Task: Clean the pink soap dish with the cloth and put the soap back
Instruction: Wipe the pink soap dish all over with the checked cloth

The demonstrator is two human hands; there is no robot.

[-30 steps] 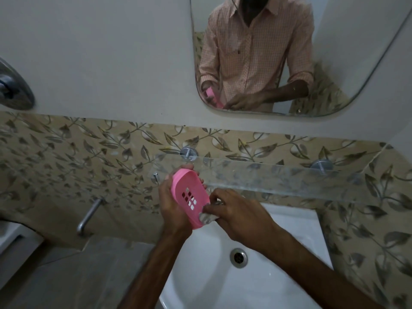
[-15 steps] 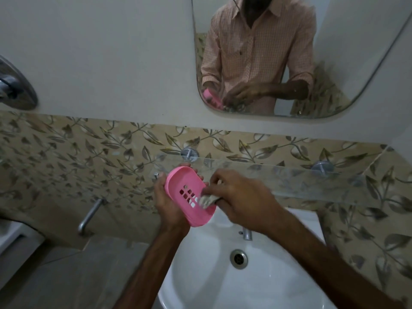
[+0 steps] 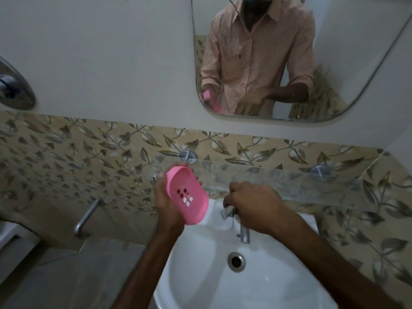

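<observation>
My left hand (image 3: 168,205) holds the pink soap dish (image 3: 186,194) tilted on edge above the left rim of the basin, its slotted inside facing me. My right hand (image 3: 254,205) is to the right of the dish and apart from it, closed around a small grey cloth (image 3: 226,211) that pokes out under the fingers, just above the basin tap (image 3: 244,233). No soap is in view.
A white wash basin (image 3: 278,275) with a metal drain (image 3: 236,262) lies below my hands. A glass shelf (image 3: 278,181) on metal brackets runs along the tiled wall behind them. A mirror (image 3: 347,52) hangs above. A second tap (image 3: 85,217) sticks out at the left.
My right hand has pulled the cloth off the dish and moved right and down to the basin tap. The left hand keeps the dish in nearly the same spot.
</observation>
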